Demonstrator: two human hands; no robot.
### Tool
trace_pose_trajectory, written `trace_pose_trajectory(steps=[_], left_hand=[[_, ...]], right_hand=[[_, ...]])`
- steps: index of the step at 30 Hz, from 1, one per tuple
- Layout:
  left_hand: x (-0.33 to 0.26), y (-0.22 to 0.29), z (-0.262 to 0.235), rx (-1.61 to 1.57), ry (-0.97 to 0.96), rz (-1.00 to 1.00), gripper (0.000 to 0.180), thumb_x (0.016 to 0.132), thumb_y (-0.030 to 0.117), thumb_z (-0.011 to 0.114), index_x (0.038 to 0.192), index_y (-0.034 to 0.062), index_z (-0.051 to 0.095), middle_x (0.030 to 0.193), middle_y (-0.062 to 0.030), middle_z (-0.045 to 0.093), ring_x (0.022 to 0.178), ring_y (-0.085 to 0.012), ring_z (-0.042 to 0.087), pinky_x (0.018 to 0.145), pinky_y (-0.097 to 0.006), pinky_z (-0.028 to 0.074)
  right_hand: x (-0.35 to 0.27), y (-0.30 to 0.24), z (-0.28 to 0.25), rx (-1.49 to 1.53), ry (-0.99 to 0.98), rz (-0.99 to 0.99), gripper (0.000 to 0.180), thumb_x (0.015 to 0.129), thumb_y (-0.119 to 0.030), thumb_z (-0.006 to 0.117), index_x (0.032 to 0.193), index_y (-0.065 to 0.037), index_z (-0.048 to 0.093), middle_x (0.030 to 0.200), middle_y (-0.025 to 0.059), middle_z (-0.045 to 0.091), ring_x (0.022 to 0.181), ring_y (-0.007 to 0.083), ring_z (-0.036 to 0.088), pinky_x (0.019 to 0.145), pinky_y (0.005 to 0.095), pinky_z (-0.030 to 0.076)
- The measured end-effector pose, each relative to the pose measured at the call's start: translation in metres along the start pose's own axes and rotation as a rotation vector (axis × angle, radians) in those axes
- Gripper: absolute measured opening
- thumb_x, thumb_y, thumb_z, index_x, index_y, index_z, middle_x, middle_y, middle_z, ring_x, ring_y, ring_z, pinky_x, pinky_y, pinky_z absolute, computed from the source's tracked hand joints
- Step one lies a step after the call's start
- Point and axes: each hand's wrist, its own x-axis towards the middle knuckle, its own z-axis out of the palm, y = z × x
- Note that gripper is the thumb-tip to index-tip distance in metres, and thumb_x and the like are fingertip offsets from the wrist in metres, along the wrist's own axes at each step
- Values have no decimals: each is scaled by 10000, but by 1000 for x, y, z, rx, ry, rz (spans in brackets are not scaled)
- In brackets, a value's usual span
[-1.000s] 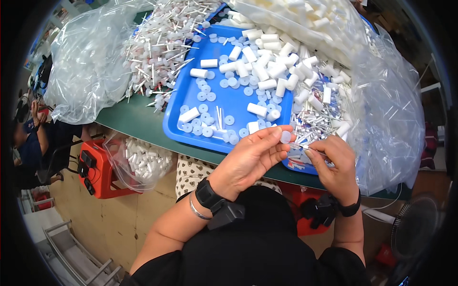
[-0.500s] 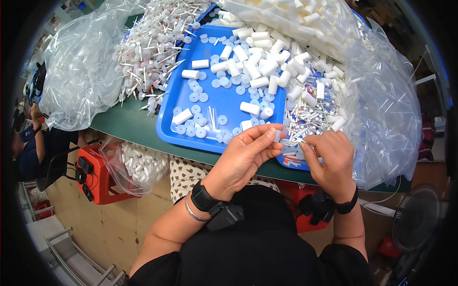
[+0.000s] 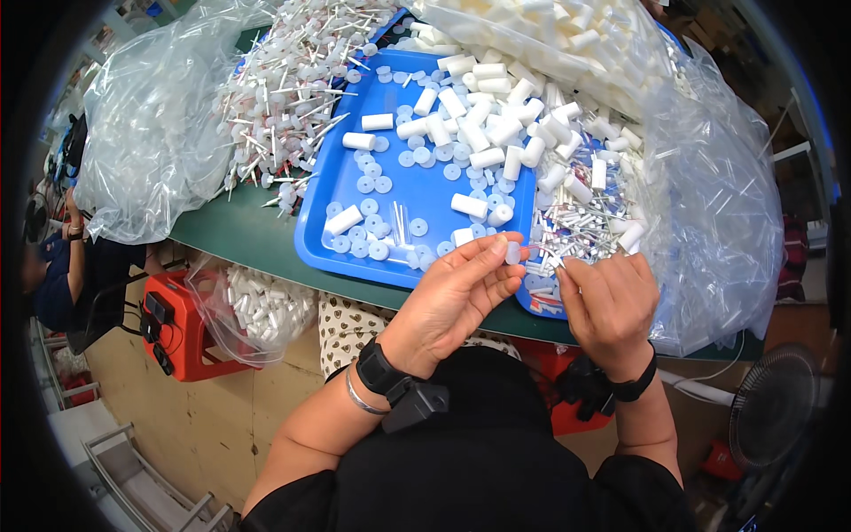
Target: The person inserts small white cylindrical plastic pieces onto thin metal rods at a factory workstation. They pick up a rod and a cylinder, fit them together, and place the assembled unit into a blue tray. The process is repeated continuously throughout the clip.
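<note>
Over the front edge of the blue tray, my left hand pinches a small translucent disc between thumb and fingertips. Just to its right, my right hand is closed, thumb against forefinger, on a small thin white piece whose far end is hidden by the fingers. The two sets of fingertips are a short gap apart. Translucent discs with centre holes and white cylinders lie scattered in the tray. Short white sticks are heaped beyond my right hand.
Left of the tray is a pile of assembled disc-and-stick pieces. Clear plastic bags bulge at both sides. A bag of white cylinders hangs by a red stool. A fan stands right; another person's arm shows far left.
The disc in my left fingertips now shows more of its flat face. My right hand has shifted slightly and turned, still pinching the white piece. The tray appears a little further right.
</note>
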Motion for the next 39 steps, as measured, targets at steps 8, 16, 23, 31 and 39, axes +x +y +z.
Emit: trace_pose_trajectory(steps=[8,16,23,31,39], left_hand=[[2,-1,-2,-23,-10,24,357,1041,176,617,1318,-42,563,1153,-118,678,970,-140,680,888,-252,587],[-1,-11,5,87,-48,26,360,1019,182,662,1294,-43,599,1052,-59,684,958,-114,668,891,-257,562],[0,-21,0,125,-104,23,379,1051,221,609,1322,-44,592,952,-45,677,857,-116,636,809,-267,536],[-1,-16,2,134,-78,-44,383,1052,231,608,1329,-35,604,935,-39,675,839,-109,646,784,-253,563],[-4,-18,0,123,-96,-37,341,1045,241,621,1256,-26,642,931,-43,681,829,-99,649,784,-244,566]], right_hand=[[-1,-1,0,39,-18,-103,225,754,-68,818,937,-25,696,664,16,470,577,196,489,552,353,349],[-5,-2,17,484,-62,276,69,908,-77,713,936,-18,691,683,51,604,540,170,499,536,313,373],[-6,-14,14,1204,-193,969,116,977,-87,646,905,2,665,690,65,672,554,160,597,530,314,449],[-3,-14,12,497,-105,382,24,924,-37,672,902,-28,677,705,99,676,566,256,624,549,354,472],[-6,-19,18,493,-47,354,49,928,-59,687,891,-33,668,684,100,659,545,270,604,536,363,453]])
